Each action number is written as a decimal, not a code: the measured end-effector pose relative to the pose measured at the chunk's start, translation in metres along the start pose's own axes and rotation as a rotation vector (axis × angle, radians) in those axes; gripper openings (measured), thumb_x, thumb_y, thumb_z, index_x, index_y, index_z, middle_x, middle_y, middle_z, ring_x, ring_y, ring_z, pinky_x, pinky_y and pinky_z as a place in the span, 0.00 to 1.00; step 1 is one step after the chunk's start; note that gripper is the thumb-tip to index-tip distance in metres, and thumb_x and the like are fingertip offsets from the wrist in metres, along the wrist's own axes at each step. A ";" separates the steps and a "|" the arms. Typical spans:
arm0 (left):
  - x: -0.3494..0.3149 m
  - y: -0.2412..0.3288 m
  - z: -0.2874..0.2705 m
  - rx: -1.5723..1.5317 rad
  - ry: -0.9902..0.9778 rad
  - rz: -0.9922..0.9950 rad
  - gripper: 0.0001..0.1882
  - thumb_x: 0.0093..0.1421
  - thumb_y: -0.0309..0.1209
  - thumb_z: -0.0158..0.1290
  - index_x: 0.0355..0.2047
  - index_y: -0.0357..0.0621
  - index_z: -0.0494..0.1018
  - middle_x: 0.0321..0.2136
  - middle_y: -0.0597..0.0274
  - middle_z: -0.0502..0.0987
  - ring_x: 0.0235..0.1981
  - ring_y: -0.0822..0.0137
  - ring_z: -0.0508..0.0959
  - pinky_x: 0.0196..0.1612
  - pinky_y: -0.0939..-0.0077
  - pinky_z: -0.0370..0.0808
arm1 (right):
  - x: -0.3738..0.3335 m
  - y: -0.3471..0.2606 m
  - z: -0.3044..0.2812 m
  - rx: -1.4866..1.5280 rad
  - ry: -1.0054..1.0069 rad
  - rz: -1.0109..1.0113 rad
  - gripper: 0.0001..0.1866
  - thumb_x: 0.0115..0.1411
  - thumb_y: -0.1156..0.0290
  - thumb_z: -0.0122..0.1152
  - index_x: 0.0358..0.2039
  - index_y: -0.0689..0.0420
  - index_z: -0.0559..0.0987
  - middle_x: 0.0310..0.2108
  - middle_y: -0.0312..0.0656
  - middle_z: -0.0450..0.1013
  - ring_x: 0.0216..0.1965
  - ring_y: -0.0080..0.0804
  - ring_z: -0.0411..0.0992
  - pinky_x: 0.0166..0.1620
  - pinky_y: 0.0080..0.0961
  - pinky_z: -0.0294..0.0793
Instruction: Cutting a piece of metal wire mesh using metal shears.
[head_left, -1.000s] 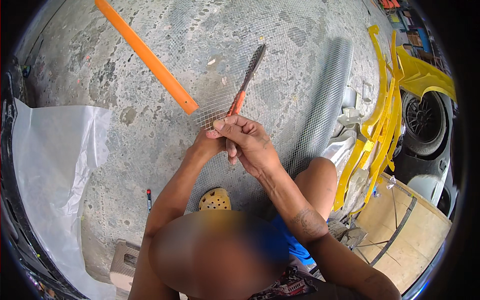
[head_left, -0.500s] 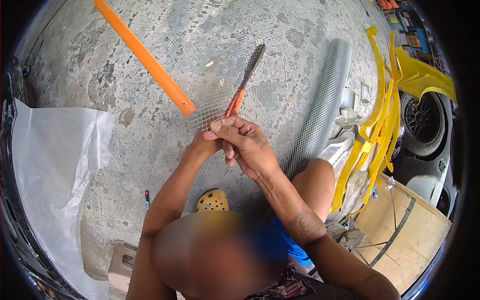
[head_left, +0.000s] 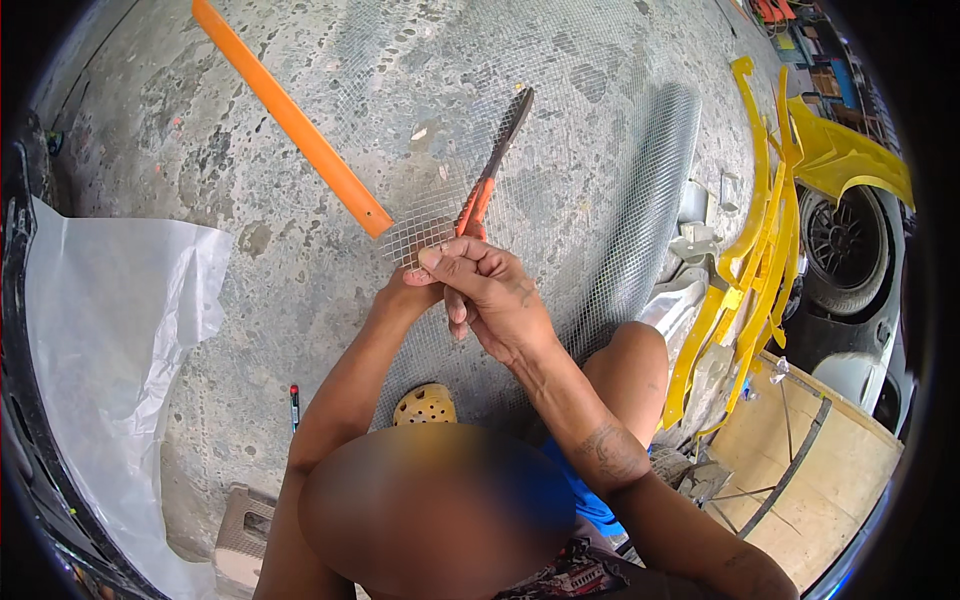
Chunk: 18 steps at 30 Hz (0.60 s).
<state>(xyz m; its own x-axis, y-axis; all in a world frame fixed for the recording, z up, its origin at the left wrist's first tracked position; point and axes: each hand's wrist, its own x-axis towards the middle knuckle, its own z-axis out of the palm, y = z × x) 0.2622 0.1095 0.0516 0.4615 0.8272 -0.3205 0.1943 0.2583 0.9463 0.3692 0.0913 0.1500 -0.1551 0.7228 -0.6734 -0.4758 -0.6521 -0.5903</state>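
My right hand point(head_left: 495, 290) pinches the edge of a wire mesh point(head_left: 415, 236) between thumb and index finger, its other fingers curled below. My left hand point(head_left: 410, 287) is close against it at the same edge, closed on the mesh, with part of its fingers hidden behind the mesh and the right hand. Just beyond the hands is a cutting tool with orange handles point(head_left: 473, 212) and long dark blades point(head_left: 512, 130), pointing away to the far right. Its handle ends are hidden by my right hand, so I cannot tell whether anything grips them.
A mesh roll point(head_left: 650, 200) lies to the right. Beyond it are yellow body panels point(head_left: 760, 250) and a car wheel point(head_left: 845, 248). An orange strip point(head_left: 300, 125) lies ahead on the stained concrete. Plastic sheeting point(head_left: 110, 310) and a marker point(head_left: 294, 405) are at left; a yellow clog point(head_left: 425, 403) is near.
Hardly anything differs. The hands keep their grip on the mesh edge, and the cutting tool's orange handles show slightly more spread.
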 end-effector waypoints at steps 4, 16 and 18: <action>0.001 0.006 -0.006 -0.021 -0.064 -0.046 0.08 0.60 0.32 0.53 0.34 0.40 0.75 0.27 0.60 0.79 0.29 0.66 0.79 0.33 0.70 0.76 | -0.001 0.000 0.002 -0.011 0.011 0.005 0.08 0.59 0.71 0.64 0.33 0.61 0.75 0.31 0.47 0.80 0.12 0.15 0.65 0.14 0.13 0.68; 0.010 -0.027 0.000 0.040 -0.077 0.078 0.11 0.63 0.32 0.52 0.41 0.37 0.72 0.32 0.63 0.76 0.34 0.70 0.77 0.38 0.77 0.76 | 0.000 0.002 -0.001 0.011 -0.033 0.001 0.07 0.61 0.72 0.62 0.35 0.60 0.75 0.31 0.47 0.80 0.14 0.17 0.67 0.15 0.14 0.69; 0.011 -0.036 0.004 -0.198 -0.073 0.129 0.13 0.63 0.33 0.52 0.44 0.37 0.70 0.35 0.64 0.75 0.36 0.71 0.75 0.39 0.79 0.75 | -0.001 0.002 -0.001 0.006 -0.026 0.007 0.06 0.61 0.72 0.62 0.34 0.60 0.75 0.31 0.47 0.80 0.14 0.17 0.67 0.15 0.14 0.69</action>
<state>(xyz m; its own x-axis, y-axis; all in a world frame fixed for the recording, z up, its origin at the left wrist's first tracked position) 0.2638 0.1073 0.0133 0.5343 0.8232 -0.1918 -0.0405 0.2517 0.9670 0.3691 0.0896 0.1490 -0.1807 0.7240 -0.6657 -0.4795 -0.6558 -0.5830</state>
